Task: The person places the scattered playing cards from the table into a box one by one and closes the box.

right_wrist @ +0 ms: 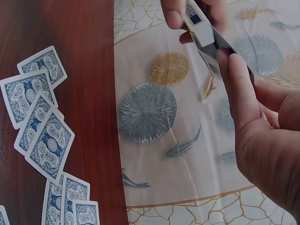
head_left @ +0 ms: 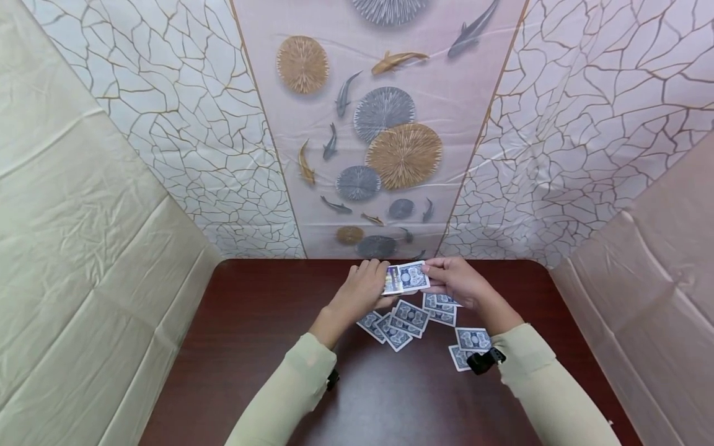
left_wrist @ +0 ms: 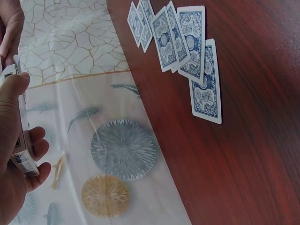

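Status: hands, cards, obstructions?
Left hand gripping card box. Right hand pinching card at box's end. Loose cards backs-up on table. No obstruction seen between hands.

The cards [head_left: 409, 316] are patterned blue-and-white, the table [head_left: 251, 347] reddish-brown

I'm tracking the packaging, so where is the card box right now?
In the head view, the card box is slightly right of centre, gripped by the left hand, a card at its right end, held by the right hand.
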